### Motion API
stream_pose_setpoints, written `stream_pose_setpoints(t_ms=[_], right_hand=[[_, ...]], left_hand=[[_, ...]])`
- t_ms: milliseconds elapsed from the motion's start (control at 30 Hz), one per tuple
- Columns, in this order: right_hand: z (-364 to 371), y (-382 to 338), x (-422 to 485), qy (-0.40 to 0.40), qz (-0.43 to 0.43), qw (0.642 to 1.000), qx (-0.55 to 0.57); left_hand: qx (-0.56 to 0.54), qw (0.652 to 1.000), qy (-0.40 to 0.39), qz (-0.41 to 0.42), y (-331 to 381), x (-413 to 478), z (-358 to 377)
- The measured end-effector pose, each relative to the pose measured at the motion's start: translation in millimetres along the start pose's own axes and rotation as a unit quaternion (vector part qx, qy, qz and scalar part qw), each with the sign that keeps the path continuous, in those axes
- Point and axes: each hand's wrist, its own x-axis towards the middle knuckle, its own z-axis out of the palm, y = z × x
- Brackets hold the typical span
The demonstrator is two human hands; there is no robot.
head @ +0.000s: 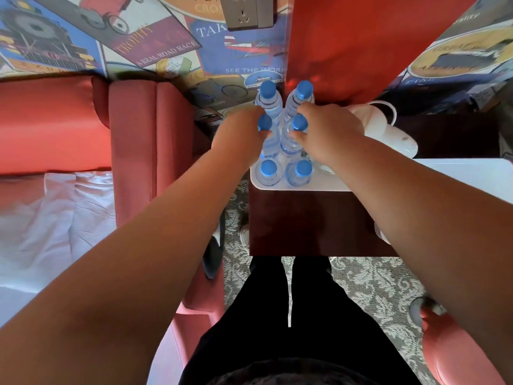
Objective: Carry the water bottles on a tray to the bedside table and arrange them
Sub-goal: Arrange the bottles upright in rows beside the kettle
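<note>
1. Water bottles [268, 169], clear plastic with blue screw caps: six, all upright, packed close in two columns of three. They stand at the far left end of the counter, near the wall.
2. Middle-left bottle [270, 147]: the left grip [238, 132], a bare hand, is curled round its neck just under the cap, thumb on the near side.
3. Middle-right bottle [290, 144]: the right grip [329, 132], also bare, pinches its neck in the same way, thumb on the near side and fingers over the far side.
4. Front pair [302, 169]: on the tray, touched by neither hand.
5. Back pair [268, 90]: untouched, just beyond the fingers. Their bases are hidden, so whether they stand on the tray or on the bare wood cannot be told.
6. Tray [322, 186], white, shallow, with rounded corners: it lies flat on the counter with its left rim at the counter's left edge.
7. Counter [305, 226], dark red-brown polished wood: the near half of its top is bare.
8. Kettle [388, 134], white with a loop handle: on the counter just right of the right wrist.
9. Headboard [133, 151], red and padded, with white bed linen [55, 218]: left of the counter.
10. Wallpaper [155, 45], printed with vintage posters, carries a grey socket plate [247, 12] above the bottles.
11. Carpet [374, 282], grey and patterned: under the counter's near edge.
</note>
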Motion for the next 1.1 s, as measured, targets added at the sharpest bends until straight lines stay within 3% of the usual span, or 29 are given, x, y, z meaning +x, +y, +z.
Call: stream_pose_setpoints(t_ms=[167, 267, 467, 633, 800, 967, 1100], right_hand=[[-0.2, 5.1, -7.7, -0.013, -0.054, 0.998, -0.007], [2.0, 10.1, -19.6, -0.013, -0.084, 0.996, 0.015], [10.1, 8.6, -27.0, 0.004, -0.066, 0.996, 0.055], [6.0, 13.0, -24.0, 0.000, -0.052, 0.996, 0.075], [-18.2, 22.7, 12.4, 0.105, -0.022, 0.989, 0.100], [-27.8, 18.4, 46.4, -0.004, -0.065, 0.998, -0.015], [-26.4, 9.7, 60.9, -0.002, -0.066, 0.996, -0.059]], left_hand=[[-0.018, 0.999, -0.042, 0.025, -8.1, -5.6, -9.3], [-0.062, 0.997, -0.029, 0.023, -9.9, -20.2, -2.8], [-0.093, 0.995, 0.019, 0.002, -6.8, -26.7, 10.0], [-0.092, 0.996, -0.010, -0.017, -9.4, -17.3, 2.7], [-0.078, 0.993, 0.090, -0.018, -4.1, 12.4, -17.2], [0.011, 0.999, 0.039, 0.014, 3.9, 46.0, -20.3], [0.056, 0.998, 0.027, 0.023, 5.9, 64.5, -17.0]])
